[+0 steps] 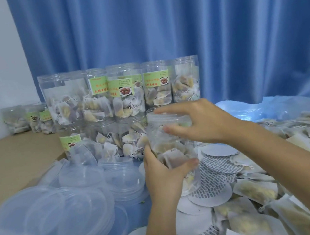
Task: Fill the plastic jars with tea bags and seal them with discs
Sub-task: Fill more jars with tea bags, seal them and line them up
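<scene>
The blue curtain (pixel 174 20) hung behind everything; below it the bench (pixel 2 160) carried the things, with a blue sheet (pixel 272 105) spread over its right side; at the back edge stood a stack of filled jars (pixel 125 106), two rows high, most with green labels; a few more filled jars (pixel 26 119) sat near the back left corner. On the left front lay a heap of clear plastic lids (pixel 53 214); on the right side lay a big pile of loose tea bags (pixel 283 167); between them, near the middle front, lay the white discs (pixel 211 192), some showing printed stripes.

In the middle, just in front of the stack, a person held one jar (pixel 172 145) up off the bench; it was full of tea bags. The left hand (pixel 165 179) gripped its lower part, fingers (pixel 187 163) curled round the side. The right hand (pixel 202 121) was at the top; its fingers (pixel 169 110) were spread out and lay across the rim and upper side, touching the jar. I could not tell if a disc was already on the mouth; the top was blurry.

It looked like the filling was done and the sealing step was in hand; next, a disc likely had to sit flat on the mouth and be pushed down evenly, while the left hand kept the jar steady; then the jar could join the stack.
</scene>
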Tool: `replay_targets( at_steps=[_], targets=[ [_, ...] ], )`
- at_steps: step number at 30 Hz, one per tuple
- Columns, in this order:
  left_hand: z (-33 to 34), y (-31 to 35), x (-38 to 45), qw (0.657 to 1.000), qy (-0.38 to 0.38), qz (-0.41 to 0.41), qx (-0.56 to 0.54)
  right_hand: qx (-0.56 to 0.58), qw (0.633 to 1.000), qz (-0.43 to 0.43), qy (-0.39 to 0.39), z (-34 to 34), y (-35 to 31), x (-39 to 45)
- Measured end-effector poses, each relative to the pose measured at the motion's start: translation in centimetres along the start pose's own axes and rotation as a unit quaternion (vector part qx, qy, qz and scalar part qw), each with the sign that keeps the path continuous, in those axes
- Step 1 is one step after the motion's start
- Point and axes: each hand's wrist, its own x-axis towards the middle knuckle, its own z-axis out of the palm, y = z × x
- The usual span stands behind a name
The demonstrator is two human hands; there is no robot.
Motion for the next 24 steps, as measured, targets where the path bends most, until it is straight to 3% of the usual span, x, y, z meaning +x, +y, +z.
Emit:
replay_targets(
  at_steps=[3, 10, 17, 24],
  targets=[
    [0.1, -0.3, 0.2, 1.0, 0.004, -0.002, 0.007, 0.043, 0.998, 0.012, -0.034, 0.7, 0.0, -0.6],
    [-0.2, -0.6, 0.0, 1.0, -0.002, 0.019, 0.011, 0.012, 1.0, -0.024, 0.017, 2.6, 0.3, -2.1],
    [0.0, -0.8, -0.2, 0.999, -0.041, 0.018, -0.008, -0.001, 0.999, -0.047, 0.019, 2.4, 0.4, -3.1],
    [0.3, 0.2, -0.9, 0.983, 0.042, 0.143, 0.108, 0.087, 0.994, 0.02, 0.057, -1.8, 1.2, -3.7]
  ],
)
